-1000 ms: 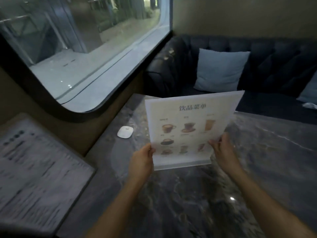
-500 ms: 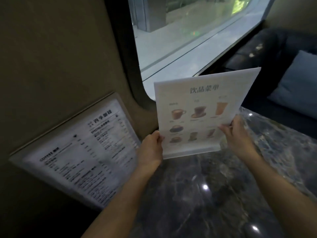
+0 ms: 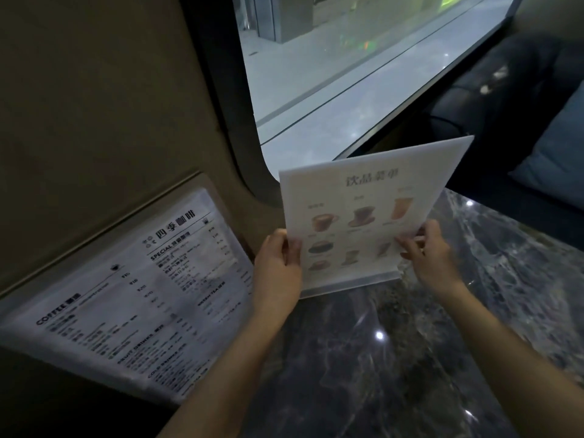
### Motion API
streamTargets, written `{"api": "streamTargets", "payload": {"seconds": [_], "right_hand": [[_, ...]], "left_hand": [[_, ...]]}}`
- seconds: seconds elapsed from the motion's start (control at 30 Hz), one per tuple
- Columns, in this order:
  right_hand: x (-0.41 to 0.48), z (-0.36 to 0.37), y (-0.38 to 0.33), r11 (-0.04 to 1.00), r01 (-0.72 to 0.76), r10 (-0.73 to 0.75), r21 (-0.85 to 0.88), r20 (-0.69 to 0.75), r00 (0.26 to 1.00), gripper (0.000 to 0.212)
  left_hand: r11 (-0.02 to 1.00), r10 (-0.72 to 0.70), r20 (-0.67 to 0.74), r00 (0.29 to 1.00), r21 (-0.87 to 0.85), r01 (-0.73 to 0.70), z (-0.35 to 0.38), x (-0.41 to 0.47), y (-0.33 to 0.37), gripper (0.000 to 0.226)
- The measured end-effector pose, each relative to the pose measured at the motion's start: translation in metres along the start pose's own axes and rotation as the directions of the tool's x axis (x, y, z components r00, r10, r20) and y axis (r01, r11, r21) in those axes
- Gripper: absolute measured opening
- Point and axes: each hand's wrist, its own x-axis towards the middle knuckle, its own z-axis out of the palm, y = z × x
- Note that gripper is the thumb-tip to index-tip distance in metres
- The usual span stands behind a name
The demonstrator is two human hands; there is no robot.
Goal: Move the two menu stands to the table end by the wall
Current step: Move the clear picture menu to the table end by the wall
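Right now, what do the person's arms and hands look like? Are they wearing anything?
Both arms are bare all the way to the picture's bottom edge: no sleeves show. The left hand and the right hand have no gloves, and neither wrist has a watch or bracelet. The picture is too dim and blurry to tell if there is a ring on any of the fingers.

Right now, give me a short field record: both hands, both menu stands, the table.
left hand: grip on left edge of drinks menu stand
right hand: grip on its right edge
drinks menu stand: upright, slightly tilted, base at or just above marble table; contact unclear
text menu stand: at the left, leaning by the wall
window: behind the held stand
sofa cushion: far right
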Motion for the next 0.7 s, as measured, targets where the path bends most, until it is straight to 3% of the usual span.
{"api": "streamTargets", "payload": {"seconds": [0.2, 0.47, 0.7], "right_hand": [[0.008, 0.003, 0.009, 0.990, -0.010, 0.008, 0.144, 0.016, 1.000, 0.014], [0.032, 0.016, -0.011, 0.968, -0.012, -0.007, 0.251, 0.073, 0.997, 0.032], [0.063, 0.036, -0.036, 0.926, -0.005, -0.069, 0.377, 0.182, 0.981, 0.023]], "left_hand": [[0.975, 0.223, -0.111, 0.969, 0.015, -0.223, -0.026, 0.012, 0.037, 0.006], [0.966, 0.255, -0.160, 0.954, 0.009, -0.257, -0.055, 0.019, 0.050, 0.018], [0.950, 0.312, -0.255, 0.915, 0.117, -0.291, -0.072, 0.017, 0.050, 0.010]]}}
